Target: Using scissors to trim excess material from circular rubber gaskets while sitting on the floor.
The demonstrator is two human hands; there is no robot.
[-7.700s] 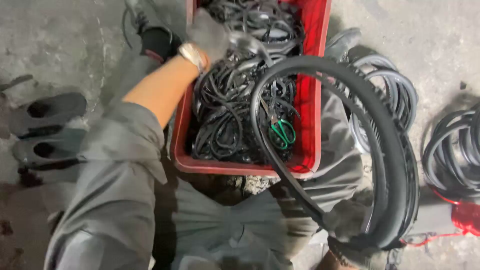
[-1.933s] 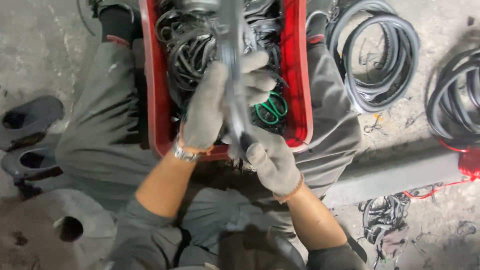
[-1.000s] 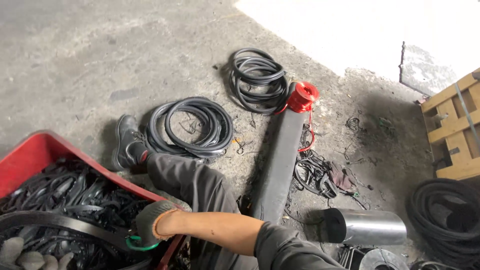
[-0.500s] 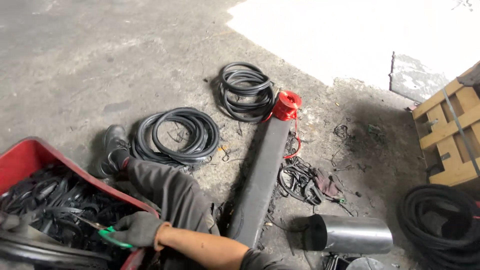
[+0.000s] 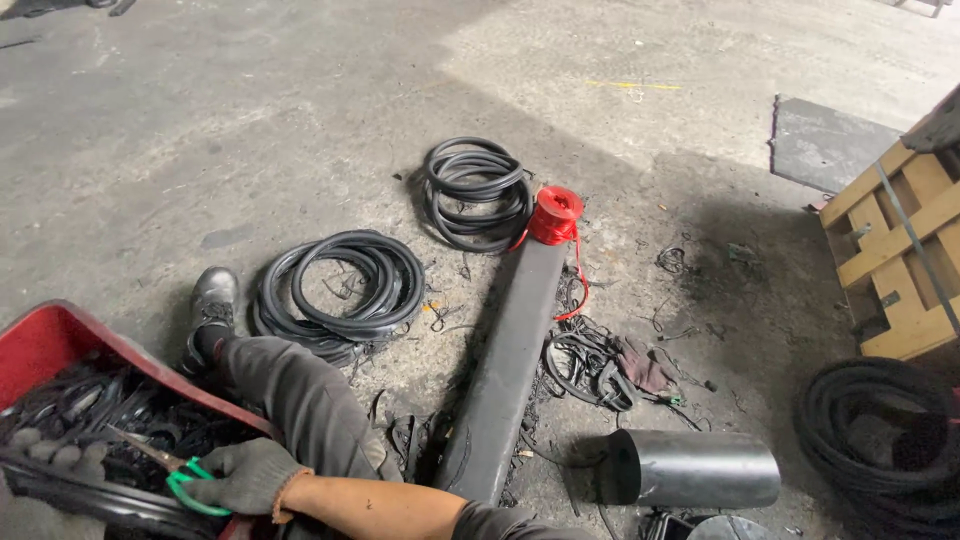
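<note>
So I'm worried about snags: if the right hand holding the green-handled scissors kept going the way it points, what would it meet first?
The right hand points left, into the red crate. The scissors lead, so their blades would likely meet the black rubber strips piled there first, though depth is hard to judge.

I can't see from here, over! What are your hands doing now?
Right hand gloved, gripping green-handled scissors over red crate. Left hand gloved, resting on black rubber strip. Crate full of black rubber strips, nothing blocking.

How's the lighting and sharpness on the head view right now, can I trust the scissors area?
Head view: sharp, no glare; bright floor at the top, shade over the lower right. The right hand on the green-handled scissors is evenly lit; the left hand is cropped at the edge.
</note>
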